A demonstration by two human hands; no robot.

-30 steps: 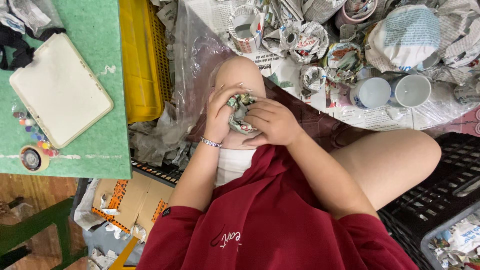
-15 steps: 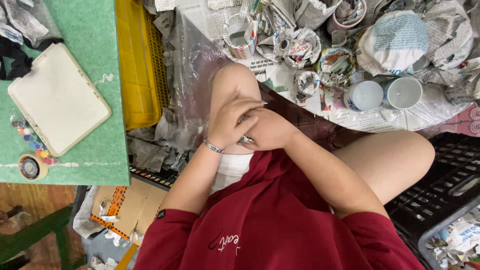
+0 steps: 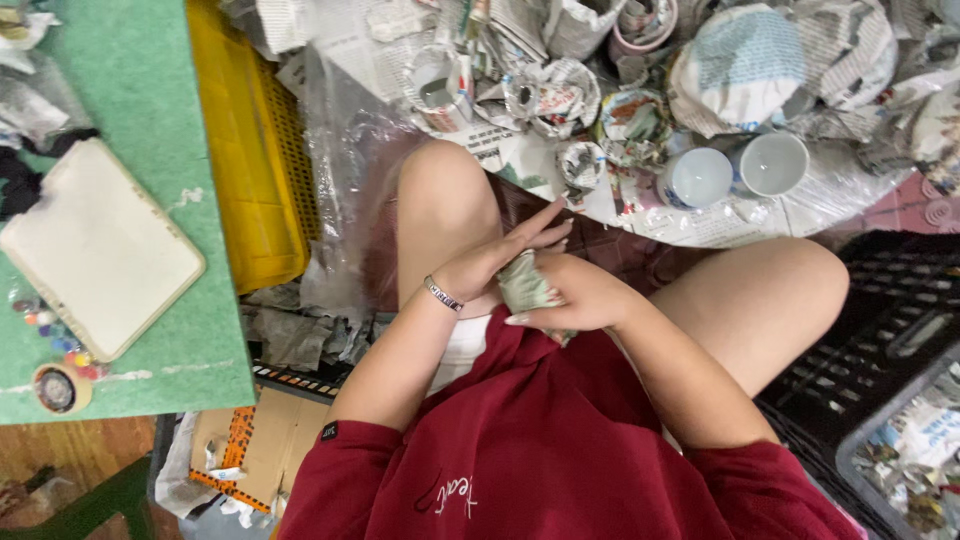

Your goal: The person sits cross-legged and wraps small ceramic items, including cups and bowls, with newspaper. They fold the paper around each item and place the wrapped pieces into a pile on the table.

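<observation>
I sit with my knees apart and both hands meet in my lap. Between them is a small bundle wrapped in newspaper [image 3: 523, 285]. My left hand [image 3: 500, 255], with a bracelet at the wrist, lies flat over its top with the fingers stretched out. My right hand [image 3: 580, 298] cups the bundle from the right and underneath, fingers curled round it. Most of the bundle is hidden by the two hands.
Ahead lie two white cups [image 3: 735, 170] and several newspaper-wrapped pieces [image 3: 555, 95] on spread newspaper. A yellow crate [image 3: 250, 170] stands left of my knee, beside a green table [image 3: 130, 120] with a white board [image 3: 95, 245]. A black crate [image 3: 880, 330] sits at the right.
The crumpled paper that my hands were working at is now pressed tight. My left hand has flattened out over the bundle, and both hands have sunk lower into my lap.
</observation>
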